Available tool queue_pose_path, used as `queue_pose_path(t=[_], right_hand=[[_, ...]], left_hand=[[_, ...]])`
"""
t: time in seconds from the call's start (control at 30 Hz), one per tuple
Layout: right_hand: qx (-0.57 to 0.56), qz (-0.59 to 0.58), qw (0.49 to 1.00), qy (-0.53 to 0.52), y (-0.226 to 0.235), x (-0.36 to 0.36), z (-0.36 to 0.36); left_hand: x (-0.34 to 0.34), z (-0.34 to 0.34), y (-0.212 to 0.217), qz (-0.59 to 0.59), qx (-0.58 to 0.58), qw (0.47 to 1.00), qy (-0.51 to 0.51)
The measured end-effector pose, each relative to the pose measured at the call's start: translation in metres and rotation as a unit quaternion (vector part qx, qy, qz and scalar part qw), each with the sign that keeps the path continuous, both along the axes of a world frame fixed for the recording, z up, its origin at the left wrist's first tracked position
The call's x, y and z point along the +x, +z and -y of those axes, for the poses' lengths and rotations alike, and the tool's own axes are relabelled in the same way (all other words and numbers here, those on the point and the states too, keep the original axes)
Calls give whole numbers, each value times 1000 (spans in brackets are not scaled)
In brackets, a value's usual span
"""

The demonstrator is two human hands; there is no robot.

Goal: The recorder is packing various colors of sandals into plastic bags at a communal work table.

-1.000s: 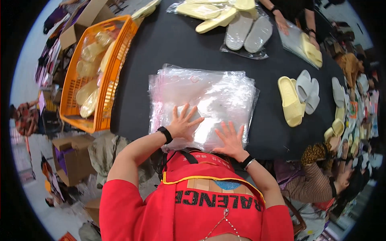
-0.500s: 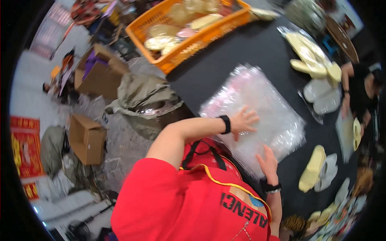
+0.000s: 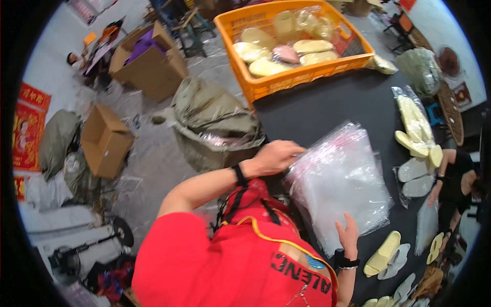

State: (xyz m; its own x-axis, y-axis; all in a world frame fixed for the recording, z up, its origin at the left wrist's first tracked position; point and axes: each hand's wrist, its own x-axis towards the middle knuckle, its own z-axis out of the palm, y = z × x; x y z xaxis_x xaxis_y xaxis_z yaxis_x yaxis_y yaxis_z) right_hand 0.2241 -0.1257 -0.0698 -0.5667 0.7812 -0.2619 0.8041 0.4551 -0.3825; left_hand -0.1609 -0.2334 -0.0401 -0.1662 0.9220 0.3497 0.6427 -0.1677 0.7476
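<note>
A stack of clear plastic bags (image 3: 340,187) with pinkish top edges lies on the black table. My left hand (image 3: 279,156) is at the stack's upper left edge, its fingers bent and closed on the bags' border; part of the fingertips is hidden. Over the lower right part of the stack is my right hand (image 3: 349,236), fingers stretched out and apart, holding nothing. Right of it lie a yellow slipper (image 3: 383,254) and a white pair of slippers (image 3: 395,262).
An orange crate (image 3: 307,75) of bagged slippers stands at the table's far end. Bagged yellow slippers (image 3: 413,123) and bagged white slippers (image 3: 417,177) lie along the right. A co-worker (image 3: 455,179) stands at that side. Left of the table are a grey-green sack (image 3: 212,112) and cardboard boxes (image 3: 105,140).
My left hand has moved from the top of the stack to its left edge and closed there. My right hand stays open by the lower side. The view has shifted.
</note>
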Motion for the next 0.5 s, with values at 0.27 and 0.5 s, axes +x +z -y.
queue_pose_path(t=[0.27,0.5], right_hand=[[29,12,998,-52,-53,-68,-26],[-4,81,988,-130,-28,-126,-42]], left_hand=[[-62,61,-21,83,-96,987,97],[-20,7,12,6,-32,990,-137]])
